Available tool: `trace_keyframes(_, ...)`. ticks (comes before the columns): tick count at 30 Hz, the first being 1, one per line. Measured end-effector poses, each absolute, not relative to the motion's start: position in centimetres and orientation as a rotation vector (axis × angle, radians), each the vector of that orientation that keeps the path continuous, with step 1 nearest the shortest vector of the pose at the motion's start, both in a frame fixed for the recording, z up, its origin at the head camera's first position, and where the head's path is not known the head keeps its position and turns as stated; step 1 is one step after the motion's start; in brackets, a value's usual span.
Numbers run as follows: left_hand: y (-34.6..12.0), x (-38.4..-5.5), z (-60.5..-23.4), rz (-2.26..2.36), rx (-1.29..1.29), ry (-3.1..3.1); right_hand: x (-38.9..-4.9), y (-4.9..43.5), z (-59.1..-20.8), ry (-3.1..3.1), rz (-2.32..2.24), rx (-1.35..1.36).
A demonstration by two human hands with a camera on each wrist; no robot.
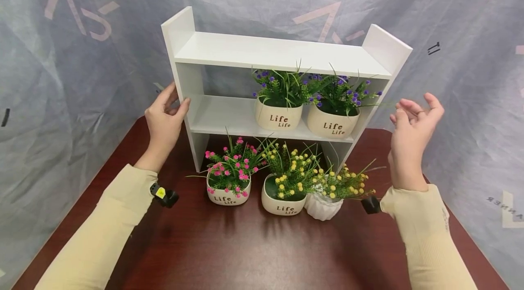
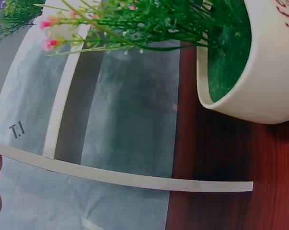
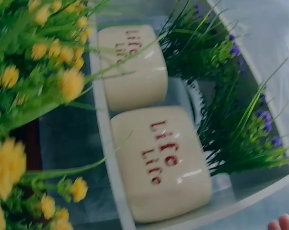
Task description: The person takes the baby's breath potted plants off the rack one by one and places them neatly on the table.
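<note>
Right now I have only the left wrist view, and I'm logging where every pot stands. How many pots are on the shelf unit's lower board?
Observer: Two; both are cream pots with purple flowers, side by side on the lower board.
Operator: And what stands beside the pink-flowered pot?
Observer: A yellow-flowered pot, cream like it, stands just to its right in the head view.
Operator: Is the right hand touching the shelf unit?
Observer: No, in the head view a gap shows between it and the right side panel.
</note>
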State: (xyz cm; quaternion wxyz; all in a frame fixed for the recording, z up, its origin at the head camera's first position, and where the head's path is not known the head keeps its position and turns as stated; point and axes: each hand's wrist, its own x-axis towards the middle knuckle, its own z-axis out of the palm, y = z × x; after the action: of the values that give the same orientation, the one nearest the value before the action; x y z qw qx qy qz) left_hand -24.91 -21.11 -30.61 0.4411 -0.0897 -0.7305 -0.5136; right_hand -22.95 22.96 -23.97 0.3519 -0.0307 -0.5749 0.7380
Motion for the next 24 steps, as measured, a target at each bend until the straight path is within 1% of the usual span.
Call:
trace_keyframes(5,-20.6,-24.2,-30.1,-1.314,-0.201,-1.756,-24.0,23.0,-24.5,-1.779,1.757,-0.074)
trace_keyframes(12,-18.1,-22.9,-28.4,-1.351,-0.132,-1.510,-25.3,22.7,-24.0,-2.031,1.559,0.030)
trace_keyframes(15,-16.8,-22.4,-27.9,-1.350,-0.197,-1.469,-25.9,22.5,-23.7,-2.060,1.495,0.071)
trace_keyframes(18,-15.6,-22.0,-27.5,-1.386,-0.317,-1.512,-26.4,22.4,-23.5,-2.080,1.425,0.105)
trace_keyframes(21,-14.7,-22.0,-27.2,-1.392,-0.403,-1.663,-26.8,22.3,-23.5,-2.069,1.400,0.140)
trace_keyframes(24,-14.2,-22.3,-27.0,-1.361,-0.436,-1.912,-27.2,22.3,-23.7,-2.037,1.405,0.159)
